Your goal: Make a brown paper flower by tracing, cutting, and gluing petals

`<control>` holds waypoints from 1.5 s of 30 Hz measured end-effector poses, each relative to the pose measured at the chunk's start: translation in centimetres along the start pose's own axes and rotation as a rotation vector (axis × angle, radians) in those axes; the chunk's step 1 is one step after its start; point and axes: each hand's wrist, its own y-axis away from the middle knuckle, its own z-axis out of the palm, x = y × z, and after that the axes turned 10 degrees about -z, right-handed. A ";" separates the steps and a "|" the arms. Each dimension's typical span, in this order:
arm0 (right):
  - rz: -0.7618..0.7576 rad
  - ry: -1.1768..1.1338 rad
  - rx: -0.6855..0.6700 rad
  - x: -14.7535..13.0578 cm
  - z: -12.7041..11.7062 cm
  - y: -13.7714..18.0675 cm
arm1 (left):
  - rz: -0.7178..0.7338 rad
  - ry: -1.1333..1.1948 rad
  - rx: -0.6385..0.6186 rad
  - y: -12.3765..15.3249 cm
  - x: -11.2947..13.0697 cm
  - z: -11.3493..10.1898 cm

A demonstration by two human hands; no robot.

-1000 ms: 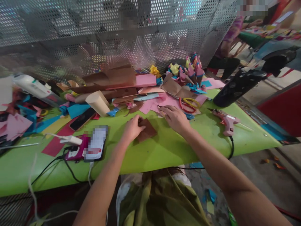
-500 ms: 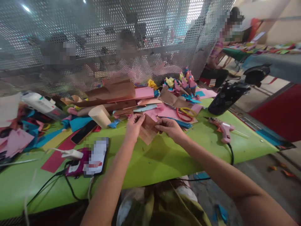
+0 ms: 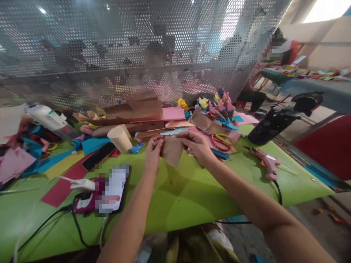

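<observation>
A small piece of brown paper point(image 3: 173, 151) is held up between both hands, over the green table point(image 3: 175, 197). My left hand point(image 3: 153, 149) pinches its left edge, with the fingers closed. From the right, my right hand point(image 3: 196, 144) grips its upper right edge between thumb and fingers. Just beyond the right hand lie scissors with red and yellow handles point(image 3: 221, 142) on pink paper. A pink glue gun point(image 3: 267, 162) rests farther right. The fingertips partly hide the paper's edges.
Rolled brown paper point(image 3: 134, 109) and coloured scraps line the back, below a perforated metal panel point(image 3: 137, 54). Paper cones point(image 3: 221, 104) stand behind. A cream roll point(image 3: 120, 138), a phone point(image 3: 115, 190), a power strip point(image 3: 85, 201) and cables are at left; a black bottle point(image 3: 270, 124) at right.
The brown paper has turned in my hands, and its pointed lower corner now looks different. My right hand has shifted up to its top edge. The whole view has tilted slightly.
</observation>
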 end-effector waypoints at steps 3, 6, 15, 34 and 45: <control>0.056 -0.044 0.101 0.5 -1.0 0.2 | 0.234 -0.249 -0.052 0.0 -0.2 -0.6; 0.141 -0.117 0.150 0.8 -2.0 0.3 | 0.579 -0.578 -0.068 0.6 0.2 -0.4; 0.162 -0.063 0.058 1.5 -2.2 0.3 | 0.969 -0.900 0.059 3.0 1.5 0.9; 0.080 0.155 -0.152 1.5 -2.0 0.5 | -0.024 -0.222 -0.119 2.2 0.8 1.3; 0.115 0.043 -0.106 1.5 -1.8 0.6 | -0.181 0.176 -0.200 2.6 1.3 1.7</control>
